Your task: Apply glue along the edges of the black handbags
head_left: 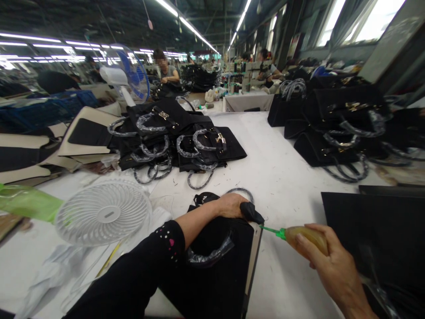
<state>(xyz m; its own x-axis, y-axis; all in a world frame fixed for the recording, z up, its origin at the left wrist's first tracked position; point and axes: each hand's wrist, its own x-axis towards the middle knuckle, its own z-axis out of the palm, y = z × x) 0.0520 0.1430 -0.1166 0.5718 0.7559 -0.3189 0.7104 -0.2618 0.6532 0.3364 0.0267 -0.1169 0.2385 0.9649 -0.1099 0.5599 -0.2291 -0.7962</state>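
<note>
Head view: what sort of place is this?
Probably a bag factory's workshop: piles of similar black bags on a white table, long strips of ceiling lights, and another person farther back.

No lettering, label or number can be read.

a head-worn camera looks forward and down, close above the black bag [226,277].

surface [259,137]: just plain white | up front: one black bag [235,252], chunky handle [212,258] in clear plastic | behind, left of middle: messy bag heap [186,117] | right: another bag pile [332,104], flat black panel [375,226] nearer | left: scrunched-up white cloth [58,268] lol
</note>
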